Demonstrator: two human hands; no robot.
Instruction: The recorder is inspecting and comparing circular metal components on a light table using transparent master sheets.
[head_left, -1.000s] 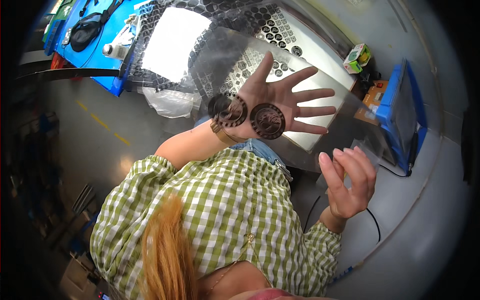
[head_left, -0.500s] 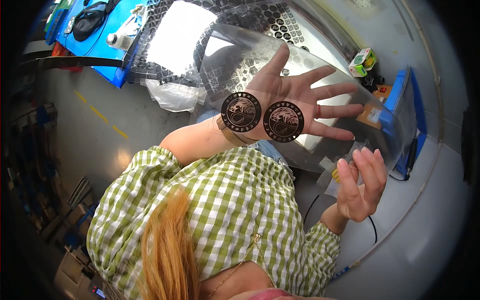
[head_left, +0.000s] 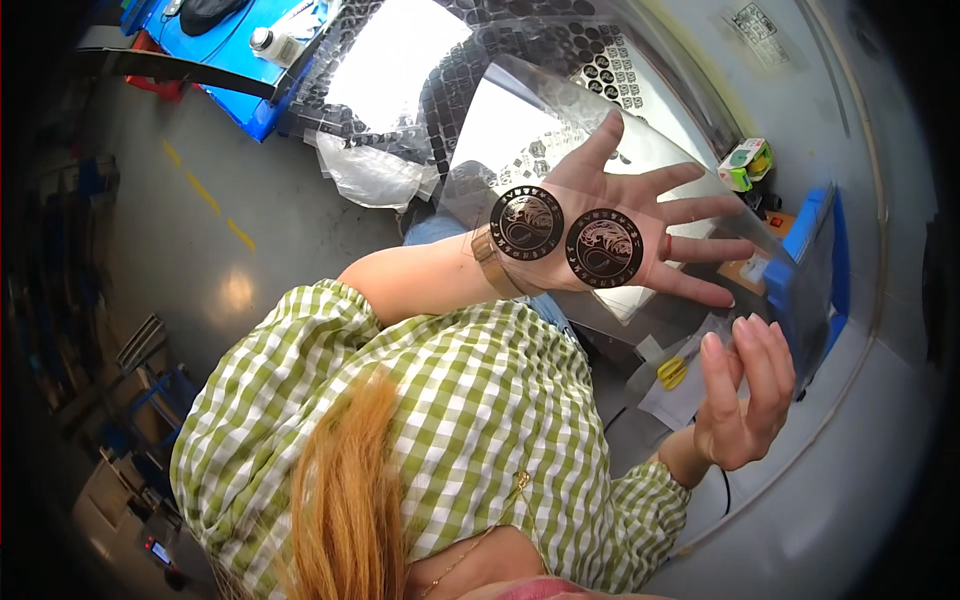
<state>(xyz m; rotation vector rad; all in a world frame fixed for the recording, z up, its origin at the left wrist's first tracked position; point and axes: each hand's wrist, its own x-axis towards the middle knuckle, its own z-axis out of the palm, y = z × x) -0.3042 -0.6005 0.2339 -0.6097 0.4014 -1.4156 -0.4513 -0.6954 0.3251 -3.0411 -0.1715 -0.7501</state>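
A clear plastic sheet (head_left: pixel 490 150) with two round black printed designs (head_left: pixel 604 248) is held up in front of me. Behind it, palm facing me, my left hand (head_left: pixel 640 205) is open with fingers spread and shows through the film. The designs lie over its palm and wrist. At the sheet's lower right edge, my right hand (head_left: pixel 745 420) is closed, its bent fingers apparently pinching the film; the exact grip is partly hidden. Yellow scissors handles (head_left: pixel 672 372) show on a pale sheet left of my right hand.
Beyond lie printed dark-patterned sheets (head_left: pixel 455 90) and a bright white panel (head_left: pixel 410 60). A crumpled plastic bag (head_left: pixel 365 175) hangs near them. On the blue table (head_left: pixel 240 105) stands a white bottle (head_left: pixel 275 45). A green-and-white box (head_left: pixel 745 163) and a blue holder (head_left: pixel 835 260) are at right.
Both hands and the sheet have shifted slightly right in the view, along with the surroundings. The yellow scissors handles show more fully now. Hand poses look much the same.
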